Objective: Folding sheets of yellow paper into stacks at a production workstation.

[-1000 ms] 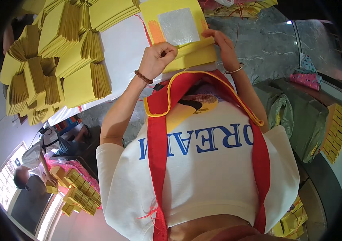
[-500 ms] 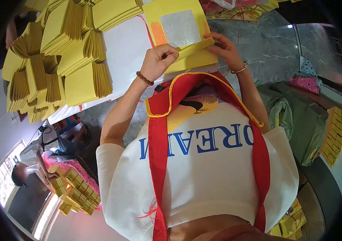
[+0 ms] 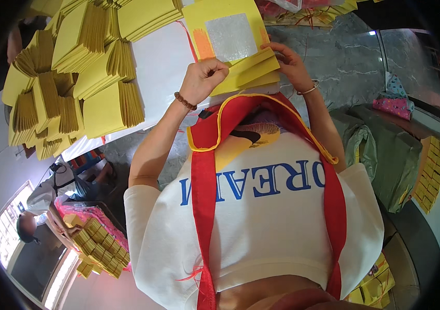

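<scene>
A sheet of yellow joss paper (image 3: 253, 72) is partly folded over, its near edge rolled up between my hands. Its left end is pinched in my left hand (image 3: 205, 80), with the fingers curled and the thumb pressed against them. At the right end, my right hand (image 3: 293, 67) has its index finger over the fold and the thumb close beside it, gripping the edge loosely. Beneath lies more yellow joss paper with a silver foil square (image 3: 232, 36) and an orange strip (image 3: 203, 44) to its left.
Fanned stacks of yellow folded paper (image 3: 106, 108) crowd the left of the white tabletop (image 3: 160, 57). A person (image 3: 49, 191) at lower left handles yellow bundles (image 3: 101, 243). Dark green sacks (image 3: 385, 155) stand at right, near a pink patterned cloth (image 3: 393, 107).
The roll between my hands has loosened and spread into a wider flap. My right fingers have shifted slightly along its end. The person at lower left has leaned over the bundles.
</scene>
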Demonstrator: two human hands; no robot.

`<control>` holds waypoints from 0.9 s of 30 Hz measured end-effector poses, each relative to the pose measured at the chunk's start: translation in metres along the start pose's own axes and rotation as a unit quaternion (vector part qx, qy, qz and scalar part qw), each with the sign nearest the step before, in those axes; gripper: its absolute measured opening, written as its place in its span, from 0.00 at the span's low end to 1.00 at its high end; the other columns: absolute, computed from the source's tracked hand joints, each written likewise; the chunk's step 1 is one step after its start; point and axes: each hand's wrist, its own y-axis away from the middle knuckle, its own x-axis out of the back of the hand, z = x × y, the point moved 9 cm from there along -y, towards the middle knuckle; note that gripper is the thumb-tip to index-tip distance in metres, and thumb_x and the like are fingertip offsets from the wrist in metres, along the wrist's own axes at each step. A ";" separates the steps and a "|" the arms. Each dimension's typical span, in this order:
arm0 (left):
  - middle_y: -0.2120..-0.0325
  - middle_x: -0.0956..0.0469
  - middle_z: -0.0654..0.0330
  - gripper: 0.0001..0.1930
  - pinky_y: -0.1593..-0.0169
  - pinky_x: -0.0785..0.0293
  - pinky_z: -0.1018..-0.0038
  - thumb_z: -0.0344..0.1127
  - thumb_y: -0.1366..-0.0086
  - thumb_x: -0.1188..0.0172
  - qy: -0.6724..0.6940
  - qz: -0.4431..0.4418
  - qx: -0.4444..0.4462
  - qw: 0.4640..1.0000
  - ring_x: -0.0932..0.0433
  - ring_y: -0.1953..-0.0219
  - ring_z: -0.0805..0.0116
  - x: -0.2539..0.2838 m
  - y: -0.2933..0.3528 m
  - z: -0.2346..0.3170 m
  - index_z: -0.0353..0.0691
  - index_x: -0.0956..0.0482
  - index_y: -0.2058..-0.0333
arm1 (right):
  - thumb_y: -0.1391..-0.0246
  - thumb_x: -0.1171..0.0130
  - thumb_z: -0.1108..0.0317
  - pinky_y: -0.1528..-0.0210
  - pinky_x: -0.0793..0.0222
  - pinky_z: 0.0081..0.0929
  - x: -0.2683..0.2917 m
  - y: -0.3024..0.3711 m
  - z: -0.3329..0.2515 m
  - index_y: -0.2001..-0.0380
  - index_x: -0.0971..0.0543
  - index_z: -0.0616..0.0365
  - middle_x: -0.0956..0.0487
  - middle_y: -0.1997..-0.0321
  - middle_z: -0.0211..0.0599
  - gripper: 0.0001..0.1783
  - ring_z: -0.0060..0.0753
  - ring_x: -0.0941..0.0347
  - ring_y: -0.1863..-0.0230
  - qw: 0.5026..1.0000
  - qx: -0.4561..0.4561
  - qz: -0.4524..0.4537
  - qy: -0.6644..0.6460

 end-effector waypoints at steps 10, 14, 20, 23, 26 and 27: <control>0.84 0.26 0.62 0.09 0.75 0.34 0.81 0.34 0.44 0.44 0.002 0.015 -0.018 1.000 0.31 0.80 0.82 0.001 0.002 0.001 0.32 0.23 0.72 | 0.49 0.49 0.76 0.46 0.39 0.23 -0.003 0.000 -0.005 0.50 0.31 0.55 0.30 0.48 0.28 0.21 0.23 0.35 0.49 1.000 0.002 -0.008 0.001; 0.80 0.24 0.61 0.10 0.72 0.31 0.78 0.35 0.44 0.43 -0.030 -0.017 0.013 0.999 0.28 0.77 0.76 -0.008 0.006 0.007 0.34 0.24 0.66 | 0.48 0.50 0.76 0.45 0.40 0.24 -0.002 -0.001 -0.015 0.56 0.27 0.56 0.29 0.50 0.29 0.14 0.23 0.35 0.49 0.995 0.095 -0.026 0.036; 0.54 0.32 0.59 0.22 0.59 0.30 0.69 0.40 0.50 0.42 -0.441 -0.024 -0.289 0.849 0.30 0.61 0.61 -0.045 0.028 0.079 0.49 0.28 0.53 | 0.46 0.48 0.71 0.53 0.38 0.18 -0.001 -0.003 -0.006 0.57 0.26 0.55 0.27 0.59 0.26 0.12 0.18 0.34 0.57 1.000 0.015 0.012 -0.005; 0.54 0.33 0.60 0.21 0.60 0.30 0.69 0.41 0.49 0.43 -0.450 -0.031 -0.294 0.843 0.31 0.61 0.61 -0.047 0.025 0.068 0.52 0.28 0.53 | 0.46 0.48 0.71 0.53 0.38 0.16 -0.002 -0.004 -0.014 0.57 0.26 0.56 0.26 0.61 0.27 0.12 0.17 0.34 0.59 1.000 0.028 0.004 0.011; 0.55 0.32 0.60 0.22 0.60 0.31 0.69 0.41 0.50 0.42 -0.474 -0.030 -0.291 0.831 0.32 0.60 0.63 -0.051 0.024 0.067 0.52 0.28 0.53 | 0.46 0.47 0.70 0.53 0.38 0.16 0.001 -0.004 -0.010 0.57 0.25 0.56 0.26 0.61 0.26 0.13 0.17 0.34 0.59 1.000 -0.003 0.015 0.010; 0.55 0.32 0.60 0.22 0.60 0.31 0.69 0.41 0.50 0.42 -0.473 -0.031 -0.292 0.831 0.32 0.60 0.63 -0.051 0.024 0.067 0.52 0.28 0.53 | 0.46 0.47 0.70 0.53 0.38 0.16 0.001 -0.005 -0.012 0.57 0.25 0.56 0.26 0.61 0.26 0.13 0.17 0.34 0.59 1.000 -0.003 0.017 0.009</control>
